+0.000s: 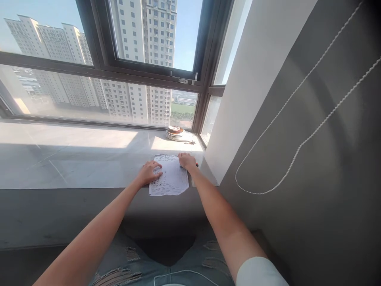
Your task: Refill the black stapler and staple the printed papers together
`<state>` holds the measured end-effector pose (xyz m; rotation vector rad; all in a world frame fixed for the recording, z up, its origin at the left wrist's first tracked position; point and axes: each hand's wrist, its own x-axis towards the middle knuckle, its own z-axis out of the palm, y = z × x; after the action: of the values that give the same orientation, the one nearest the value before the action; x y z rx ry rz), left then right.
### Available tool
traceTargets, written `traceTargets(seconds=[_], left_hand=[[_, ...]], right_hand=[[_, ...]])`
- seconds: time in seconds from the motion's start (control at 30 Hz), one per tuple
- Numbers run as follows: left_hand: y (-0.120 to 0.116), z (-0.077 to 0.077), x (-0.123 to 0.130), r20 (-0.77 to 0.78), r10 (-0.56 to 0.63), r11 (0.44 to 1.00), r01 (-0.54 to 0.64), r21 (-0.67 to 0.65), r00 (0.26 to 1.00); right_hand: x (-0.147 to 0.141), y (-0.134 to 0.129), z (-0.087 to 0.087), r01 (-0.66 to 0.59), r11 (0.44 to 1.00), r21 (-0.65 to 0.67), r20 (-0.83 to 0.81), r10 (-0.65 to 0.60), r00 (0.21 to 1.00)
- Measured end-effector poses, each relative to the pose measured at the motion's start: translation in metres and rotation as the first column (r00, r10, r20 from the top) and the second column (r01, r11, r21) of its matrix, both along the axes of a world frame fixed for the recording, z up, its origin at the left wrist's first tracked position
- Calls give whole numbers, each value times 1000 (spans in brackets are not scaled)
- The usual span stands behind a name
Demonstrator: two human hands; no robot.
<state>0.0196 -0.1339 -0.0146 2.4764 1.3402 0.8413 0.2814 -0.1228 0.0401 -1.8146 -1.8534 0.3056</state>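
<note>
A sheet of white paper [171,178] lies on the window sill, its near edge reaching past the sill's front edge. Rows of dark marks cover much of it; they are too small to read. My left hand [149,172] rests on the paper's left side with thumb and fingers apart. Over the paper's right side, my right hand [187,161] is closed around a small tool [197,164] with a red and black end. The palm and fingers hide most of that tool, so its kind cannot be made out.
On the sill [89,171], near the window corner, sits a stack of round dishes [175,133] with dark crumbs [189,142] beside it. A white bead chain [279,184] hangs in a loop at the right. The dark window frame [143,77] stands behind the sill.
</note>
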Motion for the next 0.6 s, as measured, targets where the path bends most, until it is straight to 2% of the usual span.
traceTargets(seconds=[0.17, 0.37, 0.6], left_hand=[[-2, 3, 2, -4, 15, 1000, -15, -5, 1000], [-8, 11, 2, -81, 14, 999, -17, -44, 997], [-9, 12, 2, -87, 44, 997, -49, -54, 995]], right_hand=[[-12, 1, -5, 48, 998, -52, 96, -43, 994], [-11, 0, 3, 97, 985, -141, 124, -80, 989], [0, -2, 14, 29, 976, -215, 109, -6, 994]])
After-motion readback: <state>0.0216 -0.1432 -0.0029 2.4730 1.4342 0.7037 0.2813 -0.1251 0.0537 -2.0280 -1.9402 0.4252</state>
